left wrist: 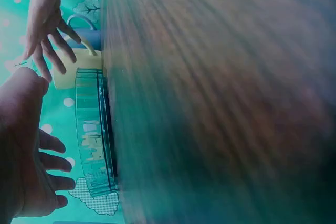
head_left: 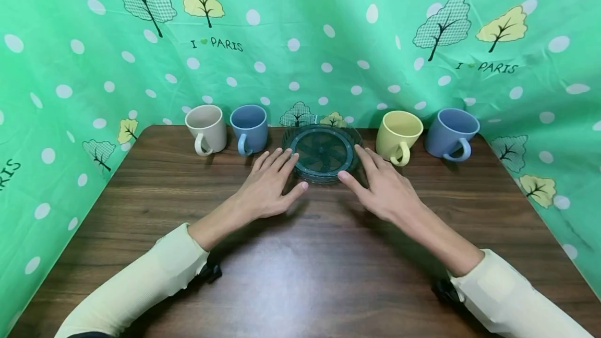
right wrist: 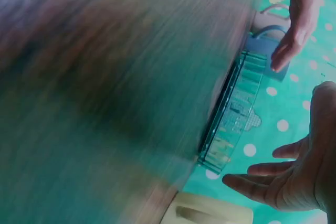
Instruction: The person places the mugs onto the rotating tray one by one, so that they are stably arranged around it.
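A round, see-through teal dish (head_left: 321, 151) with a low wall stands at the back middle of the wooden table. The left wrist view shows the dish's side wall (left wrist: 90, 135), and the right wrist view shows it (right wrist: 236, 114) too. Fingers spread and extended, my left hand (head_left: 268, 188) is at the dish's near left side. On its near right side is my right hand (head_left: 387, 188), fingers likewise extended and thumb apart. Neither hand grips anything. Whether the fingertips touch the dish, I cannot tell.
Left of the dish stand a white mug (head_left: 206, 129) and a blue mug (head_left: 249, 128). A yellow mug (head_left: 399, 133) and a larger blue mug (head_left: 452, 133) stand to its right, the yellow one close to my right fingers. Behind the table (head_left: 300, 275) hangs a green patterned cloth (head_left: 300, 20).
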Demonstrator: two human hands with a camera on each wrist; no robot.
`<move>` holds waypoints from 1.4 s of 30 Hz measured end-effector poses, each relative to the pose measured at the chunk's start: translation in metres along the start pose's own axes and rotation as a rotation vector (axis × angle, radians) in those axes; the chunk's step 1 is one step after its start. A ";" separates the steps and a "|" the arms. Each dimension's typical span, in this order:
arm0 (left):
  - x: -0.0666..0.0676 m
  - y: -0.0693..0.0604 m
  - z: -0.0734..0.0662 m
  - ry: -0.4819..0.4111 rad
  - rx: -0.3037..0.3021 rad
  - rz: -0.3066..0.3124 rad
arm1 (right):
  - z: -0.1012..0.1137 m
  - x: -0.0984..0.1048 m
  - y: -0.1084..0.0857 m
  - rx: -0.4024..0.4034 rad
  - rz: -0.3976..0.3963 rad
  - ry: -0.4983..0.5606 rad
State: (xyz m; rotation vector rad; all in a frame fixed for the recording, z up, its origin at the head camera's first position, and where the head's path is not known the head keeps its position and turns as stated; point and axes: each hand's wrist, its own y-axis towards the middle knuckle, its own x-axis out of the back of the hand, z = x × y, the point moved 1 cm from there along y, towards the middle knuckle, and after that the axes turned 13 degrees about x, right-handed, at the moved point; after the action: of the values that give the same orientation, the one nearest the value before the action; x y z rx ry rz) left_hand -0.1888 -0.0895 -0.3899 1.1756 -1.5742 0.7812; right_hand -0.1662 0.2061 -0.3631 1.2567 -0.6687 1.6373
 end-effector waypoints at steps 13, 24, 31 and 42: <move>0.001 -0.001 0.008 0.038 -0.096 0.008 | -0.017 0.016 -0.008 -0.040 -0.060 0.100; 0.007 0.001 0.013 0.129 -0.146 0.134 | -0.032 0.023 -0.012 -0.041 -0.112 0.130; 0.009 0.001 0.019 0.125 -0.158 0.150 | -0.041 0.024 -0.015 -0.049 -0.165 0.139; 0.011 0.005 0.028 0.116 -0.200 0.141 | -0.052 0.024 -0.018 -0.039 -0.258 0.140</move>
State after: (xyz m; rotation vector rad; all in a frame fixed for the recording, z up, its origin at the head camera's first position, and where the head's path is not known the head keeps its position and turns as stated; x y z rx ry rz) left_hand -0.2030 -0.1161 -0.3874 0.8681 -1.6098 0.7495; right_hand -0.1734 0.2658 -0.3599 1.1377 -0.4310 1.4755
